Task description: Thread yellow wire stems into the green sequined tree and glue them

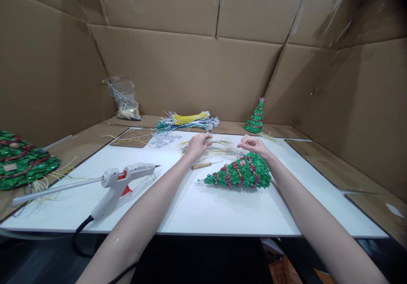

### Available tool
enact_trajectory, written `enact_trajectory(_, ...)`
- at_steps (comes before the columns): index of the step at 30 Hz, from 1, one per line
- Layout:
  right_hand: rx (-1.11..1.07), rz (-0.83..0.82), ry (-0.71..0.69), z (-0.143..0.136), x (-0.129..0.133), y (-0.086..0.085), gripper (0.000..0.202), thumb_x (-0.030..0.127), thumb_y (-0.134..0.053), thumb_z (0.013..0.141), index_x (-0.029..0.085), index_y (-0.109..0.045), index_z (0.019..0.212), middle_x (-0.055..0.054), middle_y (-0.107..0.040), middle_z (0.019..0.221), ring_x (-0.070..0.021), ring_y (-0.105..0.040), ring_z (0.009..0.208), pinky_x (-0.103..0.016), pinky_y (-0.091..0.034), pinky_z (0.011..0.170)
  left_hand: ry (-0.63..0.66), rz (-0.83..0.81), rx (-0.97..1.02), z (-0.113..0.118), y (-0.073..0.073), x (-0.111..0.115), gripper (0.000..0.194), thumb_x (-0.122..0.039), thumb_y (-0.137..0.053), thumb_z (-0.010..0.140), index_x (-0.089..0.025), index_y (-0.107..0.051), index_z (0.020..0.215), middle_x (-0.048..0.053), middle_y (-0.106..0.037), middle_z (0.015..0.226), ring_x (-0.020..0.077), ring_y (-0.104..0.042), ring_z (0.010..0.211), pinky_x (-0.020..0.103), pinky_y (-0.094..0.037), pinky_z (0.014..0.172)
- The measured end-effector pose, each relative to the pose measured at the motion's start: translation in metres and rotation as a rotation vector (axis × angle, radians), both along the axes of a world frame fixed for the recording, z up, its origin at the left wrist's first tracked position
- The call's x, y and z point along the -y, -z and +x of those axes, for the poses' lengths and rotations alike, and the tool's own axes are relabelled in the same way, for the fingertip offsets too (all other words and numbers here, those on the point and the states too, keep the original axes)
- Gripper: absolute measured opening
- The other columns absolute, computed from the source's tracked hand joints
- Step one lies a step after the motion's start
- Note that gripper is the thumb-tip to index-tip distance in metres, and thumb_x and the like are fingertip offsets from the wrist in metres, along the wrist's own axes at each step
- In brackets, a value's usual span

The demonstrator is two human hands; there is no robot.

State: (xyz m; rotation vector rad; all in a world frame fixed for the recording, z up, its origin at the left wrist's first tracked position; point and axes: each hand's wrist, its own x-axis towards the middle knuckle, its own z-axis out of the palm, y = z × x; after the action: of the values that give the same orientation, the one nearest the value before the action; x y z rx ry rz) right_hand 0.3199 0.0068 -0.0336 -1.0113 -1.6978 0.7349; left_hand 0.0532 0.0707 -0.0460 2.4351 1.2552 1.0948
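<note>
My left hand is over a loose spread of thin yellow and white wires on the white table, its fingers curled round some of them. To the right, my right hand is closed in a pinch; whatever is between the fingertips is too small to make out. Just below that hand lies a small green tinsel Christmas tree on its side, wound with red garland, its silver tip pointing left. A wooden-handled awl rests between my left hand and the tree.
A white glue gun with a glue stick stands at left, near a larger green tree. Bundled wires, a plastic bag and another small tree are at the back. Cardboard walls surround the table.
</note>
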Motion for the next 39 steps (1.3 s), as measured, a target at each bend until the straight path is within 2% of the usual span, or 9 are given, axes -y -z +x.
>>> enact_trajectory(8, -0.068, 0.037, 0.073, 0.01, -0.005, 0.004, 0.029, 0.049, -0.076, 0.07, 0.022, -0.069, 0.062, -0.003, -0.061, 0.075, -0.0182, -0.058, 0.075, -0.034, -0.044, 0.072, -0.059, 0.001, -0.007, -0.005, 0.0, -0.006, 0.02, -0.02, -0.068, 0.081, -0.024, -0.07, 0.101, 0.004, -0.072, 0.104, 0.0238, -0.064, 0.1, 0.031, -0.047, 0.085)
enact_trajectory(14, -0.166, 0.068, 0.175, 0.013, -0.012, 0.011, 0.03, 0.048, -0.073, 0.071, 0.021, -0.064, 0.062, -0.003, -0.063, 0.072, -0.0168, -0.054, 0.068, -0.033, -0.041, 0.066, -0.094, -0.001, -0.024, -0.003, -0.001, -0.004, 0.02, -0.022, -0.068, 0.082, -0.025, -0.069, 0.102, 0.004, -0.071, 0.104, 0.0237, -0.063, 0.1, 0.031, -0.046, 0.085)
enact_trajectory(20, -0.286, 0.095, 0.258, 0.017, -0.016, 0.011, 0.025, 0.041, -0.074, 0.065, 0.022, -0.059, 0.06, -0.001, -0.059, 0.066, -0.016, -0.053, 0.066, -0.033, -0.042, 0.067, -0.13, -0.017, -0.03, -0.007, -0.003, -0.006, 0.022, -0.022, -0.067, 0.083, -0.025, -0.069, 0.104, 0.003, -0.071, 0.105, 0.0236, -0.063, 0.1, 0.031, -0.046, 0.085)
enact_trajectory(29, -0.399, 0.117, 0.307, 0.025, -0.016, 0.009, 0.02, 0.034, -0.075, 0.06, 0.022, -0.06, 0.054, 0.0, -0.057, 0.063, -0.0148, -0.051, 0.065, -0.032, -0.043, 0.065, -0.156, -0.026, -0.046, -0.008, -0.003, -0.007, 0.023, -0.022, -0.067, 0.083, -0.026, -0.069, 0.105, 0.002, -0.072, 0.106, 0.0225, -0.063, 0.101, 0.03, -0.046, 0.086)
enact_trajectory(39, -0.492, 0.118, 0.405, 0.056, -0.017, 0.006, 0.029, 0.039, -0.075, 0.058, 0.023, -0.051, 0.057, 0.0, -0.057, 0.065, -0.0158, -0.052, 0.065, -0.032, -0.042, 0.06, -0.252, -0.057, -0.049, -0.02, 0.0, -0.012, 0.022, -0.019, -0.067, 0.081, -0.024, -0.07, 0.102, 0.005, -0.072, 0.109, 0.0245, -0.064, 0.103, 0.032, -0.047, 0.086)
